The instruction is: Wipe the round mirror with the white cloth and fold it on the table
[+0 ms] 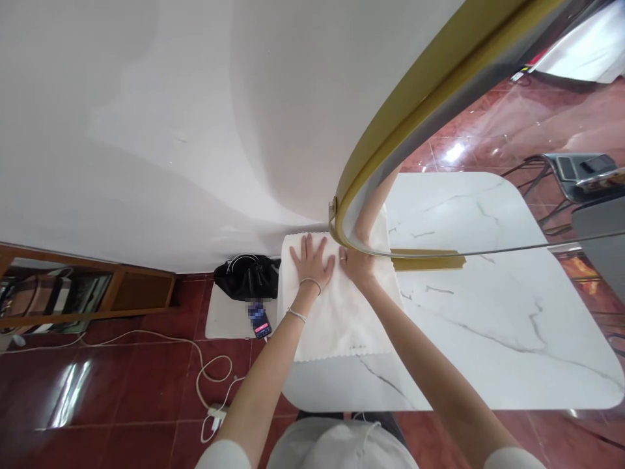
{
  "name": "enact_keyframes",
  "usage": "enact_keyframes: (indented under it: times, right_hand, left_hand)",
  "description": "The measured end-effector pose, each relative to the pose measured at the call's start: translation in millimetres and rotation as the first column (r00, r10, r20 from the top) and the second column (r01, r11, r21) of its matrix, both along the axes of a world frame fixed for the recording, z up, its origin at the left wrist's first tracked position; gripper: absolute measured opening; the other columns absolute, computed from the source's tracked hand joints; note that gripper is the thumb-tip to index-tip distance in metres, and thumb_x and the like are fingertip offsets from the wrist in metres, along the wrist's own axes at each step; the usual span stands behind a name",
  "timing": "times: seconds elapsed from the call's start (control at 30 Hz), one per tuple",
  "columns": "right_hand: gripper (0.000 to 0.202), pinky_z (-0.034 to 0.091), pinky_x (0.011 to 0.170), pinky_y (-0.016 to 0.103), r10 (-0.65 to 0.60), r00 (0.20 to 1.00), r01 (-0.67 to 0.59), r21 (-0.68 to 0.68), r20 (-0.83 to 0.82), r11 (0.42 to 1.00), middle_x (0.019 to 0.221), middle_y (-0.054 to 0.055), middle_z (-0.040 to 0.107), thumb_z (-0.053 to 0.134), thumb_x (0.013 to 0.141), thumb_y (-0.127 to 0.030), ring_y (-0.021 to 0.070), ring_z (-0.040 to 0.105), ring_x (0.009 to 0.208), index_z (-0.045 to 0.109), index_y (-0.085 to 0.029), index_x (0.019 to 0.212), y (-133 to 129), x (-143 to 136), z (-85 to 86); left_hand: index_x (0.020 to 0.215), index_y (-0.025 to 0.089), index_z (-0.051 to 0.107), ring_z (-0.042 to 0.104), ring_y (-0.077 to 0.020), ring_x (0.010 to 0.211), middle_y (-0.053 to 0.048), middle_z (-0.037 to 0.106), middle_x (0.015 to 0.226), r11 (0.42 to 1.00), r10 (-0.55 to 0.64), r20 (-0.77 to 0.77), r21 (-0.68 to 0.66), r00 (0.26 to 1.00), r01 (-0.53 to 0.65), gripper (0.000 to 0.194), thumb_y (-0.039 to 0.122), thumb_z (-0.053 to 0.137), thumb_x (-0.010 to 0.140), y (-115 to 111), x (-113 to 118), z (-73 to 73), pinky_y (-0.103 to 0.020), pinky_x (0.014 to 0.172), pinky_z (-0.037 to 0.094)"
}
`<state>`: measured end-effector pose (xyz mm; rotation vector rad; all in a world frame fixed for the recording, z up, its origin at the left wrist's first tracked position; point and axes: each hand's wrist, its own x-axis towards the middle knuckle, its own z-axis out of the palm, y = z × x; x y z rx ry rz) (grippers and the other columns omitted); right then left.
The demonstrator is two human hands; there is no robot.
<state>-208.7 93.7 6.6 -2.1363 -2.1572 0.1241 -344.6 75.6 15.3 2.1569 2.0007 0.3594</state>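
A white cloth with a scalloped edge lies over the left end of a white marble-patterned table. My left hand rests flat on the cloth's far part with its fingers spread, and two thin bracelets circle that wrist. Beside it, my right hand is on the cloth, close to the lower rim of a gold-framed mirror. A ring shows on one of its fingers; the other fingers are mostly hidden around the rim. Part of an arm is reflected in the mirror glass.
A white wall rises behind the table. On the left, a black bag and a lit phone lie on a pale surface. A white cable runs over the red tiled floor. A gold bar shows by the mirror's lower edge.
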Motion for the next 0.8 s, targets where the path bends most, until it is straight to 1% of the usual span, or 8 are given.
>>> enact_keyframes:
  times: [0.13,0.2,0.3,0.43,0.53,0.63,0.73,0.8]
  right_hand:
    - [0.045,0.037,0.099,0.049,0.010,1.000,-0.010,-0.012,-0.011,1.000,0.133,0.019,0.056,0.034,0.097,-0.031,0.0341,0.048,0.121,0.054,-0.013,0.133,-0.3,4.5,3.7]
    - [0.044,0.032,0.104,0.052,0.070,0.998,-0.070,-0.004,-0.012,0.998,0.139,0.015,0.052,0.035,0.097,-0.027,0.0328,0.044,0.128,0.050,-0.021,0.138,-21.7,8.8,5.4]
    - [0.053,0.017,0.113,0.057,0.224,0.975,-0.223,0.082,0.003,0.971,0.153,0.011,0.035,0.042,0.094,-0.023,0.0317,0.025,0.143,0.038,-0.030,0.146,-66.8,11.5,5.0]
    - [0.056,0.011,0.114,0.058,0.253,0.967,-0.248,0.139,-0.015,0.959,0.160,0.012,0.016,0.044,0.095,-0.038,0.0332,0.012,0.147,0.032,-0.029,0.149,-105.0,5.3,1.3]
    - [0.057,0.010,0.113,0.061,0.192,0.981,-0.188,0.140,-0.020,0.972,0.158,0.016,0.020,0.040,0.096,-0.047,0.0336,0.016,0.145,0.035,-0.025,0.148,-96.2,-1.7,1.0]
    - [0.054,0.012,0.111,0.063,0.115,0.993,-0.112,0.128,-0.011,0.985,0.151,0.020,0.033,0.034,0.098,-0.043,0.0343,0.027,0.141,0.037,-0.022,0.148,-65.9,-10.1,3.0]
    - [0.054,0.020,0.101,0.070,0.002,0.999,-0.001,0.034,-0.042,0.999,0.145,0.023,0.042,0.033,0.098,-0.043,0.0415,0.035,0.133,0.036,-0.022,0.149,-31.5,-21.2,5.5]
    - [0.055,0.027,0.096,0.068,-0.051,0.995,0.048,-0.038,-0.080,0.998,0.143,0.024,0.044,0.035,0.097,-0.045,0.0444,0.038,0.129,0.037,-0.023,0.148,-12.2,-28.1,6.8]
  left_hand:
    - [0.144,0.031,0.042,0.015,-0.0301,0.148,-0.011,0.023,0.160,1.000,-0.001,0.000,-0.016,1.000,0.001,0.055,0.048,0.046,0.093,-3.2,-7.5,0.8,-0.063,0.116,0.006]
    - [0.145,0.032,0.041,0.012,-0.0320,0.149,-0.010,0.019,0.161,1.000,0.019,-0.008,-0.022,1.000,-0.020,0.057,0.049,0.050,0.091,-23.1,-15.5,1.5,-0.063,0.116,0.008]
    - [0.145,0.031,0.042,0.010,-0.0338,0.149,-0.011,0.015,0.162,0.999,0.043,-0.021,-0.003,0.999,-0.043,0.059,0.049,0.052,0.090,-64.9,-28.9,2.4,-0.060,0.117,0.011]
    - [0.144,0.031,0.043,0.011,-0.0350,0.148,-0.011,0.014,0.162,0.999,0.038,-0.035,0.019,0.999,-0.038,0.059,0.048,0.053,0.089,-96.0,-36.8,2.6,-0.060,0.116,0.012]
    - [0.144,0.031,0.042,0.011,-0.0362,0.148,-0.011,0.016,0.161,1.000,0.017,-0.036,0.016,0.999,-0.017,0.061,0.050,0.054,0.088,-79.9,-32.0,2.1,-0.062,0.115,0.010]
    - [0.145,0.032,0.041,0.010,-0.0364,0.148,-0.010,0.017,0.161,1.000,-0.006,-0.026,0.005,1.000,0.006,0.063,0.052,0.054,0.087,-45.8,-24.5,1.2,-0.062,0.116,0.008]
    - [0.146,0.033,0.039,0.011,-0.0356,0.148,-0.007,0.018,0.161,1.000,-0.005,-0.029,-0.014,1.000,0.005,0.062,0.053,0.052,0.088,-16.5,-22.2,0.4,-0.062,0.116,0.008]
    - [0.146,0.035,0.038,0.014,-0.0337,0.148,-0.005,0.020,0.161,1.000,0.004,-0.032,-0.031,0.999,-0.005,0.060,0.054,0.049,0.090,-5.2,-25.2,0.3,-0.059,0.117,0.011]
